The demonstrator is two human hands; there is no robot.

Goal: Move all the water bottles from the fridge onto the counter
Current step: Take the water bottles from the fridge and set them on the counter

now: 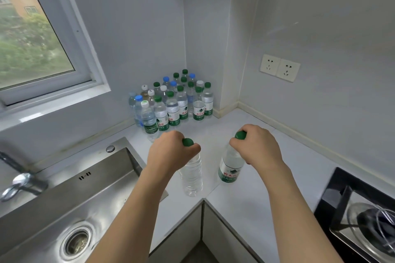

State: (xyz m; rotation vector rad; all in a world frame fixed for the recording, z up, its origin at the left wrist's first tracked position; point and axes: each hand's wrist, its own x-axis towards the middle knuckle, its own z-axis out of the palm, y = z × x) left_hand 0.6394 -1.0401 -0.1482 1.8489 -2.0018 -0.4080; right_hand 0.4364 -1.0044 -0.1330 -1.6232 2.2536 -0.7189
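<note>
Two bottle necks point(193, 151) within curled fingers point(195, 148)

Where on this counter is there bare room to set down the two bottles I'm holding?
Bare counter lies between the bottle cluster and your hands, and along the right wall toward the stove. The back corner is crowded. The left hand grips an unlabelled bottle beside the sink; the right hand grips a labelled bottle.
</note>
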